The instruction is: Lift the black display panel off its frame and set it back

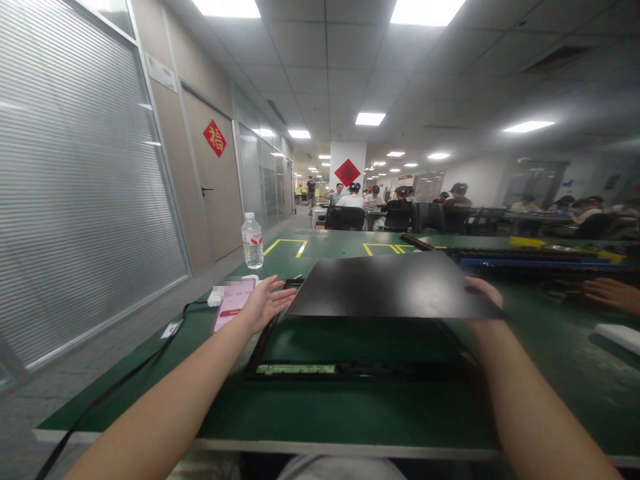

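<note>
A large flat black panel (pixel 385 285) hovers level above a black rectangular frame (pixel 350 369) that lies on the green table (pixel 310 413). My right hand (pixel 483 291) grips the panel's right edge, thumb on top. My left hand (pixel 265 301) is open with fingers spread, just off the panel's left edge, not gripping it. A green circuit strip (pixel 295 368) shows along the frame's near side.
A phone with a pink screen (pixel 233 303) and a black cable (pixel 125 380) lie left of my left hand. A water bottle (pixel 252 241) stands behind. Another person's hand (pixel 613 294) rests at the right, near stacked trays (pixel 530 257). Seated workers fill the background.
</note>
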`<state>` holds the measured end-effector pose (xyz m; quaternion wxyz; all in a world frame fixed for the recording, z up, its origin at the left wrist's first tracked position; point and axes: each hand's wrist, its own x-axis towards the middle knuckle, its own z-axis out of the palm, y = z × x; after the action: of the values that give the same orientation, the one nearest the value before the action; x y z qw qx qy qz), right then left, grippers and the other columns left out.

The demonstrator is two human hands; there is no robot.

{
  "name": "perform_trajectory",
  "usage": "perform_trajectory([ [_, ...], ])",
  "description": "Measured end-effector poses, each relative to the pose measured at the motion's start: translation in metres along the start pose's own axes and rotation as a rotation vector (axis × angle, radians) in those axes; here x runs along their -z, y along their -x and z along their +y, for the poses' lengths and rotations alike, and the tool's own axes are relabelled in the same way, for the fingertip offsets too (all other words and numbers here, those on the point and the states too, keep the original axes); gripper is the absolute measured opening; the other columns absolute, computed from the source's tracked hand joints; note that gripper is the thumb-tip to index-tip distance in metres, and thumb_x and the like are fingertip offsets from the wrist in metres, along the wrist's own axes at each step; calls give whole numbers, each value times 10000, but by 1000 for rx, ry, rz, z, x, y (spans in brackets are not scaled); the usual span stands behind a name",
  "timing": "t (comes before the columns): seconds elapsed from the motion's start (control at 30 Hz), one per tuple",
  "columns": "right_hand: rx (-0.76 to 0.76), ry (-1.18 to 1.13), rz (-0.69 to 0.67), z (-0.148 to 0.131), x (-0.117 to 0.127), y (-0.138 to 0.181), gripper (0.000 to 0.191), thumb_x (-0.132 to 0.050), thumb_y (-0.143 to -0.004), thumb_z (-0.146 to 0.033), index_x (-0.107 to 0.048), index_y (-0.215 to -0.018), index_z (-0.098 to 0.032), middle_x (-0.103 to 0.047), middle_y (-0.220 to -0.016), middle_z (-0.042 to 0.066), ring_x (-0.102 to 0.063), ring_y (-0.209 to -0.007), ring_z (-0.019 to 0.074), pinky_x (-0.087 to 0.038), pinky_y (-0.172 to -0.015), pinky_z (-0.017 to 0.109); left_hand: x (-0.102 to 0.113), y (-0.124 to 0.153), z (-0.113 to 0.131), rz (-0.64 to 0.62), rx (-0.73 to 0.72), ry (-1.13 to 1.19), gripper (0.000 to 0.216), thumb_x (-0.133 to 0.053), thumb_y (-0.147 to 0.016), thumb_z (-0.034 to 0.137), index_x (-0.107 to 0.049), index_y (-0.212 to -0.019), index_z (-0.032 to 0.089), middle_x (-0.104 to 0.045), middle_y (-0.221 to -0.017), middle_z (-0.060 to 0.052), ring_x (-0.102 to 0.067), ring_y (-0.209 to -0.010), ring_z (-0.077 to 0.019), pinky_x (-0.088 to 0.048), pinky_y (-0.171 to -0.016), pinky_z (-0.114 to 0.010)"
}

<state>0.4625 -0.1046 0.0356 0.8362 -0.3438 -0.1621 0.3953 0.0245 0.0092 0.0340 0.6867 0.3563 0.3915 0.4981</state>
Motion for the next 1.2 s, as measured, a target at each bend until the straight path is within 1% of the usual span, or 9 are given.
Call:
perform_trajectory([
  [0.13,-6,33,59,2,1,2,102,-542,-749,-125,-627,-722,-176,-659,-647,25,-638,-599,176,-561,-624,307,1,2,5,30,88,57,329,-506,-911,211,-515,-1182,22,-698,-803,-160,-699,-625,-198,-572,-577,-265],
  [0.37,-39,245,-50,3,3,1,80,-577,-746,-205,-652,-727,-184,-690,-704,67,-689,-799,253,-566,-773,379,-5,12,9,-128,88,87,163,-503,-878,116,-652,-921,67,-723,-700,-109,-698,-581,-186,-575,-588,-260],
  [0.47,-57,357,-62,3,1,3,86,-588,-758,-238,-642,-707,-195,-690,-698,73,-689,-781,256,-569,-748,376,-6,15,8,-153,101,17,193,-586,-820,123,-678,-988,96,-747,-753,-99,-715,-626,-221,-581,-608,-305],
  [0.57,-133,494,-98,3,0,8,77,-593,-764,-246,-634,-717,-202,-692,-691,75,-686,-743,253,-569,-704,364,-4,16,8,-194,21,-56,366,-655,-744,105,-668,-1107,146,-759,-847,-79,-717,-649,-215,-565,-581,-290],
  [0.67,-327,582,-139,4,2,13,89,-593,-778,-244,-652,-813,-187,-708,-723,91,-690,-728,261,-567,-697,377,1,15,11,-161,-51,-110,461,-690,-698,112,-647,-1153,177,-753,-855,-60,-689,-586,-184,-519,-499,-247],
  [0.73,-455,600,-202,8,4,16,188,-583,-790,-232,-660,-952,-174,-727,-792,104,-700,-762,273,-567,-735,406,4,14,12,-147,-63,-120,487,-702,-684,129,-630,-1162,188,-746,-845,-54,-679,-570,-185,-515,-491,-254],
  [0.9,-560,642,-328,17,9,15,436,-555,-797,-192,-569,-1232,-222,-739,-950,85,-712,-802,259,-562,-781,445,4,11,11,-141,-77,-98,553,-694,-607,76,-584,-1137,185,-727,-813,-43,-697,-634,-231,-566,-583,-334],
  [1.07,-655,770,-287,21,6,12,326,-543,-824,-216,-607,-1141,-173,-735,-858,95,-710,-760,248,-558,-771,416,1,15,13,-35,-77,-104,449,-621,-602,81,-612,-1045,153,-686,-669,-21,-651,-525,-209,-508,-481,-284],
  [1.2,-670,795,-299,26,4,10,195,-536,-856,-182,-634,-1018,-138,-731,-807,96,-694,-704,206,-550,-796,356,2,17,19,15,-118,-72,447,-591,-578,73,-636,-1019,134,-692,-659,-24,-635,-491,-195,-501,-468,-272],
])
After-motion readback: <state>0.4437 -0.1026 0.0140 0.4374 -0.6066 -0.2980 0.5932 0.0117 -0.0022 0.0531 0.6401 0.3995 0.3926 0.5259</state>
